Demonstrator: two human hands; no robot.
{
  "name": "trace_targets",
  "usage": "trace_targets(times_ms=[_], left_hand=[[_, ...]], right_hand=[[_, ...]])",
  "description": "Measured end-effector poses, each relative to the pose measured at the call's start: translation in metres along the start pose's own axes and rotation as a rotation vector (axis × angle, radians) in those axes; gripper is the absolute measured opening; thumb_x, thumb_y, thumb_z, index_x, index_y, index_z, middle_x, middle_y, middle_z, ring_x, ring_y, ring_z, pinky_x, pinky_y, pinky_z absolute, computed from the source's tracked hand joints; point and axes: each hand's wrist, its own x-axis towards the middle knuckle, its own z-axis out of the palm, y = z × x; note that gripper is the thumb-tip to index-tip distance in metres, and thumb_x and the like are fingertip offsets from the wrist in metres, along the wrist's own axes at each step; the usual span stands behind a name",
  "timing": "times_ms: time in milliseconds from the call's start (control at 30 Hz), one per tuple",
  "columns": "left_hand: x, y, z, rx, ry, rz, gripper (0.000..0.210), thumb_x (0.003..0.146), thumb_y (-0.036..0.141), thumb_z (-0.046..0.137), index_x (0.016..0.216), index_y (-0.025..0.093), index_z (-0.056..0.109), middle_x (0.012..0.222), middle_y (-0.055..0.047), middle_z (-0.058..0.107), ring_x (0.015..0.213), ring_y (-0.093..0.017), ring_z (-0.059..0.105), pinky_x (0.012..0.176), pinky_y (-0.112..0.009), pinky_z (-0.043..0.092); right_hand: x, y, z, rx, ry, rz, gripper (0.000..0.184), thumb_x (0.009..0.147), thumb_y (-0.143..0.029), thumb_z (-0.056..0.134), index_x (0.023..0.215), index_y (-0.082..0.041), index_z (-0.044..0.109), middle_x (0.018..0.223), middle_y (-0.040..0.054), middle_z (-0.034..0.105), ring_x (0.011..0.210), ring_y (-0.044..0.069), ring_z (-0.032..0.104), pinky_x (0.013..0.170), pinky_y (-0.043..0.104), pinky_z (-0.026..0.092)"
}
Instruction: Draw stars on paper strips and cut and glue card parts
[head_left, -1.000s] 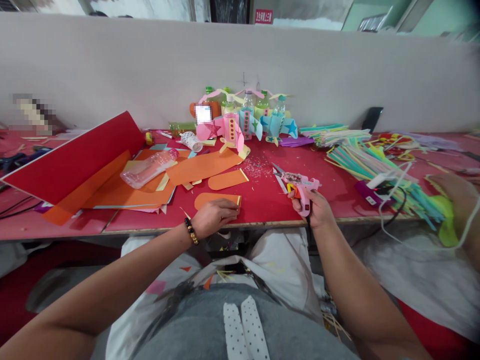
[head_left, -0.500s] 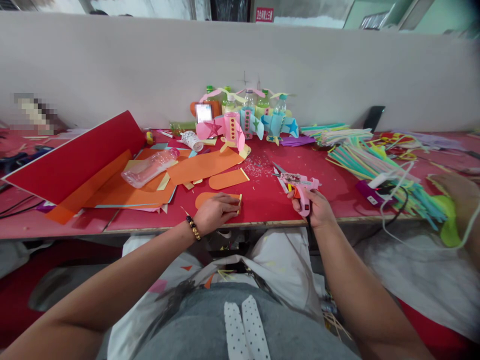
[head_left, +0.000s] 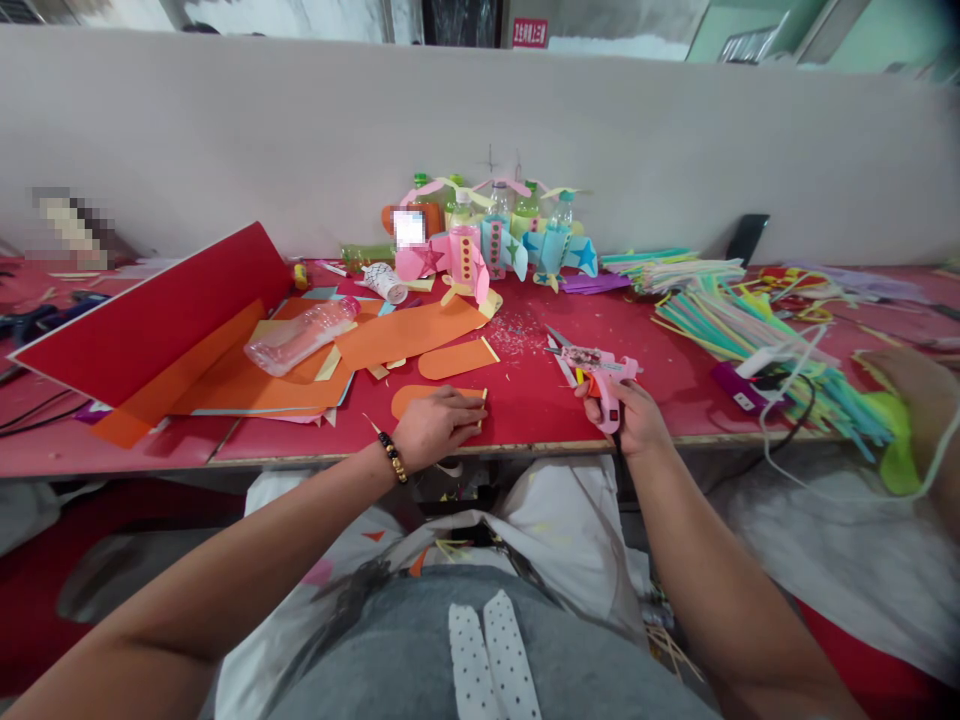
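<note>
My left hand rests at the table's front edge, its fingers closed together and pressing on a round-ended orange paper piece. A thin pale strip lies along that piece's right end, partly under my fingertips. Just beyond lies a similar orange paper piece with a pale strip on its end. My right hand is wrapped round the handle of a pink hot glue gun, nozzle pointing left. Scissors lie partly behind the gun.
Bottle airplanes stand against the partition. A clear pink bottle lies on orange sheets at left, beside a tilted red board. Bundled coloured sticks and a purple box with cables are at right, near another person's arm.
My left hand has shifted very slightly to the right over the paper piece. The glue gun and my right hand look unmoved.
</note>
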Motion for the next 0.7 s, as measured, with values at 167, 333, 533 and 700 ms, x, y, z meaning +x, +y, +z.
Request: trace_targets(times_ms=[167,333,533,700], left_hand=[[0.0004,0.0007,0.0004,0.055,-0.006,0.008,0.032,0.094,0.038,0.047,0.118,0.027,0.066,0.124,0.000,0.064,0.103,-0.019,0.058,0.084,-0.030,0.049],[0.0009,-0.0010,0.0025,0.025,0.009,0.007,0.031,0.093,0.038,0.049,0.116,0.029,0.066,0.125,0.001,0.063,0.103,-0.018,0.057,0.087,-0.030,0.048],[-0.0008,-0.0030,0.0060,0.021,0.032,-0.018,0.032,0.092,0.040,0.050,0.115,0.025,0.067,0.122,0.000,0.065,0.099,-0.019,0.058,0.088,-0.031,0.048],[-0.0022,-0.0025,0.0067,0.031,0.048,-0.011,0.032,0.092,0.040,0.050,0.114,0.023,0.067,0.119,-0.002,0.066,0.098,-0.019,0.059,0.089,-0.031,0.048]], right_hand=[[0.0004,0.0000,-0.0004,-0.006,0.001,0.001,0.019,0.080,-0.031,0.061,0.081,-0.013,0.067,0.081,0.0105,0.070,0.047,0.011,0.055,0.040,0.023,0.042],[0.0001,-0.0007,0.0006,-0.008,-0.001,0.002,0.020,0.081,-0.032,0.060,0.082,-0.013,0.067,0.081,0.0106,0.071,0.047,0.011,0.054,0.040,0.023,0.041],[-0.0002,0.0003,-0.0004,-0.004,-0.011,0.010,0.019,0.082,-0.031,0.058,0.083,-0.014,0.067,0.083,0.0103,0.071,0.047,0.011,0.055,0.042,0.023,0.041],[-0.0001,-0.0004,0.0007,-0.049,0.007,0.013,0.019,0.081,-0.033,0.059,0.082,-0.015,0.066,0.083,0.0103,0.071,0.047,0.011,0.054,0.041,0.023,0.041]])
